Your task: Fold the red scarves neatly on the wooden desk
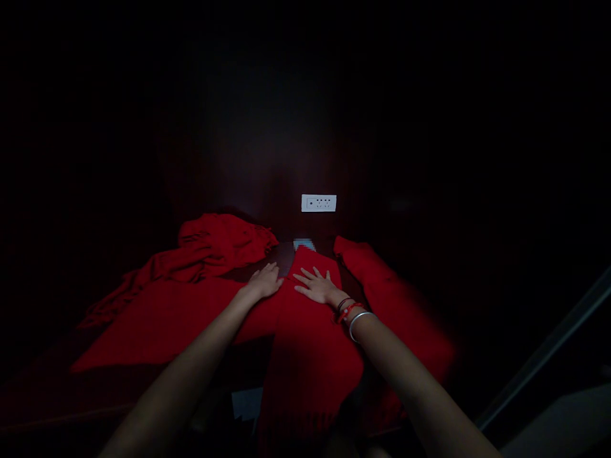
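A red fringed scarf (312, 356) lies folded over the dark surface, with one end hanging over the front edge toward me. My right hand (316, 286) rests flat on it, fingers spread. Just left of that, my left hand (266, 281) lies flat with its fingers stretched out, on the red cloth (191, 312) near its far edge. That cloth spreads leftward and appears to meet the scarf in the middle; whether they are one piece I cannot tell. Neither hand grips anything. Bracelets and a silver bangle circle the right wrist.
Behind on the left sits a crumpled red fringed scarf (224, 245). Another red cloth (396, 299) stretches along the right. A white socket panel (319, 203) is on the back wall, above a small pale item (304, 244). The surroundings are very dark.
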{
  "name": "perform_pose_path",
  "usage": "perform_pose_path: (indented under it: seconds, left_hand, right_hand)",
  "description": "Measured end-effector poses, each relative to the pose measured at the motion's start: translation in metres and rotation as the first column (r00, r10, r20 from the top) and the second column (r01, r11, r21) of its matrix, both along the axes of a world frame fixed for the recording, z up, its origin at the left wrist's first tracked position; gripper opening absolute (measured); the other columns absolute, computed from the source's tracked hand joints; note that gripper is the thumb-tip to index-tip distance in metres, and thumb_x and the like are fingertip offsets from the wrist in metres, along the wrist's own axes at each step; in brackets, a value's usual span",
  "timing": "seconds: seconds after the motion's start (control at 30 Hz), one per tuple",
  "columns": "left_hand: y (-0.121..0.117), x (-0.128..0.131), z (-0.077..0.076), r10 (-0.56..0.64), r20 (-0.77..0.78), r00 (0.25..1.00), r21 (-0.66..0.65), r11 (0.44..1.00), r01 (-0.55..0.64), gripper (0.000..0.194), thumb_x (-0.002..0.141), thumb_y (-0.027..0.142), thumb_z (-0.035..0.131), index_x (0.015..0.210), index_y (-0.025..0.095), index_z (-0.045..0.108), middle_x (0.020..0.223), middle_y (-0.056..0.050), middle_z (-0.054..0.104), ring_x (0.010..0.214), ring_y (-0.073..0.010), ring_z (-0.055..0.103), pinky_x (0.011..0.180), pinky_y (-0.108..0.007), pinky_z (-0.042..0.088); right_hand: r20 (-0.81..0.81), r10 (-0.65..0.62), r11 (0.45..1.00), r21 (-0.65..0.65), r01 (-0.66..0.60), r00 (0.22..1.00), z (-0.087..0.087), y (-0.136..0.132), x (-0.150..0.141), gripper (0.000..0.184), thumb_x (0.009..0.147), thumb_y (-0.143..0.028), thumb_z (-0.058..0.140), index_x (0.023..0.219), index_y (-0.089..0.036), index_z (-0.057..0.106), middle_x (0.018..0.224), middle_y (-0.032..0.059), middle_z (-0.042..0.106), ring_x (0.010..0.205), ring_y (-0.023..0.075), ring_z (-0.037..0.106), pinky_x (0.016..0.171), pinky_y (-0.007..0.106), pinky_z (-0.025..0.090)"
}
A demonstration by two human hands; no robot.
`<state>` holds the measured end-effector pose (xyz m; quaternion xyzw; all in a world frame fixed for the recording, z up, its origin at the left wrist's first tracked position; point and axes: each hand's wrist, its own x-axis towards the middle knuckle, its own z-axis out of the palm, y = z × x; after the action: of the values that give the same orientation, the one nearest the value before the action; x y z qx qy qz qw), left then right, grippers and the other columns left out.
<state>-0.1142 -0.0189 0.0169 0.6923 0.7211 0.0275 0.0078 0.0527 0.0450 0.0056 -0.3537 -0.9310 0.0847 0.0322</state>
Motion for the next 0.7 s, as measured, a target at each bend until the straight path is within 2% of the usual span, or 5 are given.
perform_pose_path:
  seconds: [0.1, 0.2, 0.4, 0.53, 0.7]
  left_hand:
    - [0.008, 0.009, -0.005, -0.063, 0.029, 0.998, 0.097, 0.993, 0.06, 0.052, 0.083, 0.038, 0.011, 0.129, 0.014, 0.012, 0.136, -0.005, 0.004, 0.122, -0.0218, 0.005, 0.094, -0.041, 0.019]
    - [0.01, 0.011, -0.016, -0.117, 0.072, 0.99, -0.033, 0.992, 0.12, 0.054, 0.081, 0.048, 0.012, 0.129, 0.024, 0.013, 0.136, 0.001, 0.009, 0.122, -0.027, 0.007, 0.092, -0.049, 0.017]
    - [0.011, 0.01, -0.018, 0.026, 0.093, 0.995, -0.156, 0.988, -0.011, 0.059, 0.079, 0.052, 0.011, 0.13, 0.022, 0.009, 0.136, 0.001, 0.006, 0.121, -0.0294, 0.004, 0.092, -0.052, 0.012]
    - [0.01, 0.015, -0.021, 0.079, 0.07, 0.994, -0.089, 0.993, -0.073, 0.057, 0.08, 0.047, 0.013, 0.13, 0.021, 0.012, 0.136, 0.001, 0.004, 0.122, -0.0277, 0.002, 0.093, -0.051, 0.012]
    - [0.012, 0.012, -0.023, -0.078, 0.077, 0.994, -0.012, 0.997, 0.079, 0.055, 0.081, 0.044, 0.016, 0.13, 0.021, 0.006, 0.135, 0.002, 0.002, 0.122, -0.0249, 0.001, 0.094, -0.05, 0.01]
  right_hand:
    - [-0.107, -0.019, 1.0, 0.022, 0.022, 0.994, 0.003, 0.006, 0.009, 0.06, 0.077, -0.057, 0.012, 0.128, -0.026, 0.02, 0.135, 0.0017, 0.016, 0.122, 0.0226, 0.007, 0.095, 0.047, 0.006]
    - [-0.107, -0.071, 0.995, 0.059, 0.078, 0.992, 0.005, 0.011, 0.026, 0.063, 0.077, -0.057, 0.013, 0.129, -0.021, 0.018, 0.135, 0.0048, 0.014, 0.123, 0.022, 0.007, 0.096, 0.044, 0.008]
    - [0.124, -0.137, 0.988, -0.06, 0.145, 0.983, 0.001, 0.01, 0.044, 0.067, 0.075, -0.06, 0.008, 0.13, -0.021, 0.008, 0.136, 0.0053, 0.002, 0.123, 0.0231, -0.002, 0.096, 0.046, 0.006]
    - [0.144, -0.154, 0.986, -0.035, 0.16, 0.977, 0.008, 0.013, 0.041, 0.068, 0.074, -0.06, 0.007, 0.13, -0.022, 0.008, 0.136, 0.0031, 0.002, 0.123, 0.024, -0.004, 0.094, 0.051, 0.002]
    - [0.083, -0.173, 0.985, 0.022, 0.172, 0.981, 0.005, 0.026, 0.045, 0.066, 0.076, -0.058, 0.005, 0.13, -0.021, 0.006, 0.136, 0.0006, 0.001, 0.123, 0.0214, -0.005, 0.095, 0.049, 0.0]
